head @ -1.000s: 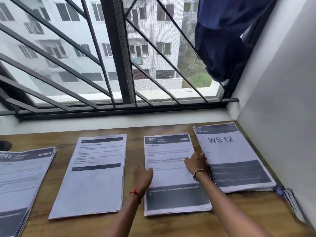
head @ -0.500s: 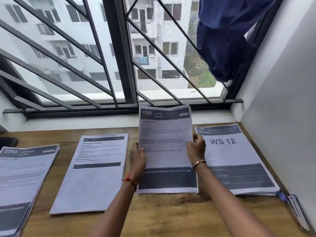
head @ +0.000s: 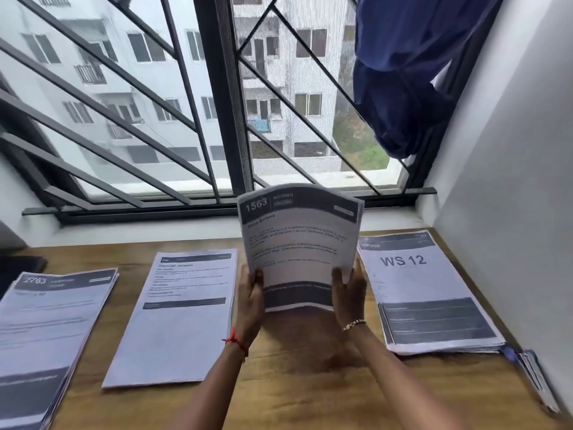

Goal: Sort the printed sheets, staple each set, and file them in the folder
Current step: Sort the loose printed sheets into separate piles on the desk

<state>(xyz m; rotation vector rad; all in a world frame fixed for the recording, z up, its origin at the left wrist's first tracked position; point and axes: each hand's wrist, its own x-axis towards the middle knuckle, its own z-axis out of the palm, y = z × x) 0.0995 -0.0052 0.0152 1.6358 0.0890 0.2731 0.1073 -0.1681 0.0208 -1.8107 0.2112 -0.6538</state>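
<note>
Both hands hold a stack of printed sheets headed "1563" (head: 299, 243) upright above the wooden table (head: 310, 383). My left hand (head: 251, 293) grips its lower left edge and my right hand (head: 348, 288) grips its lower right edge. The stack's bottom edge hangs just above the table. Three other stacks lie flat: "WS 12" (head: 424, 293) at the right, a plain-headed set (head: 179, 315) left of centre, and "2763" (head: 46, 336) at the far left.
A barred window (head: 217, 119) and white sill run along the table's far edge. A white wall (head: 511, 212) closes the right side, with a dark blue cloth (head: 403, 88) hanging above. Blue-edged papers (head: 533, 377) lie at the table's right edge. A dark object (head: 18, 265) sits far left.
The "1563" stack lay flat on the table with my hands on it. Both hands have lifted it and stood it upright, then slid their grip down toward its lower edges.
</note>
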